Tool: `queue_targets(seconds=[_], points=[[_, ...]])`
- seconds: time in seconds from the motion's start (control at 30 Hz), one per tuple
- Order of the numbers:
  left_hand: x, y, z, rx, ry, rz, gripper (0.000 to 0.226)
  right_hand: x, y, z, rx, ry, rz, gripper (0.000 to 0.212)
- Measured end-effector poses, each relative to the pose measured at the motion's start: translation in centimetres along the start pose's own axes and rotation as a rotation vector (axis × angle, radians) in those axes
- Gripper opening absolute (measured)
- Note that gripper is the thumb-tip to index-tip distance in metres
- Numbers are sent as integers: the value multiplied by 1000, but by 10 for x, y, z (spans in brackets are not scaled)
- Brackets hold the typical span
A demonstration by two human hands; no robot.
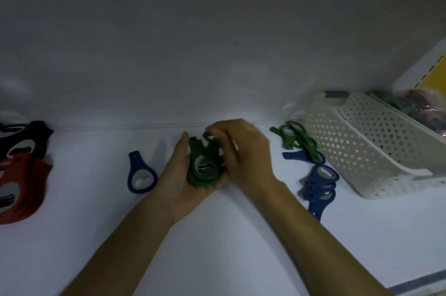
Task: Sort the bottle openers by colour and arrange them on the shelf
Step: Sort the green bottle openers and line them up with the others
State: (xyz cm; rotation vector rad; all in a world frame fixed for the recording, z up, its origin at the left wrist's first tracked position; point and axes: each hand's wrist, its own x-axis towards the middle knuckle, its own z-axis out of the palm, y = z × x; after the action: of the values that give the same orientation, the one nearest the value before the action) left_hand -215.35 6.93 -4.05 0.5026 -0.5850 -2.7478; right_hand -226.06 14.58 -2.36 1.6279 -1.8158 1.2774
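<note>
Gathering green bottle openers (196,151) at shelf (217,235) centre: left hand (178,182) cupped beneath stack, right hand (246,151) curled onto it. Next, likely: collecting loose green openers (310,149) beside basket (362,146).

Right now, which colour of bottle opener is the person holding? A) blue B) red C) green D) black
C: the left hand cradles a stack of green openers in its palm, and the right hand curls its fingers over their handle ends. The red, blue and dark ones lie on the shelf untouched.
</note>
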Motion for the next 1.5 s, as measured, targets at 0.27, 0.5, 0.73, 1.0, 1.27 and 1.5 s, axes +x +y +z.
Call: queue_targets(seconds=[0.27,0.5,0.73,1.0,1.27,1.5], points=[[-3,0,3,56,66,24,34,12,15,-20,310,12,629,32],[-1,-4,6,57,106,49,44,-6,70,-41,-762,-415,786,34],[-2,-3,6,-20,114,29,44,3,55,-32,-291,-10,588,24],[-3,-1,3,9,40,-38,65,14,20,-26,890,145,752,22],[1,-5,3,174,115,131,33,17,22,-36,1230,288,880,20],[2,-9,4,379,127,266,64,1,9,6,566,-183,442,27]])
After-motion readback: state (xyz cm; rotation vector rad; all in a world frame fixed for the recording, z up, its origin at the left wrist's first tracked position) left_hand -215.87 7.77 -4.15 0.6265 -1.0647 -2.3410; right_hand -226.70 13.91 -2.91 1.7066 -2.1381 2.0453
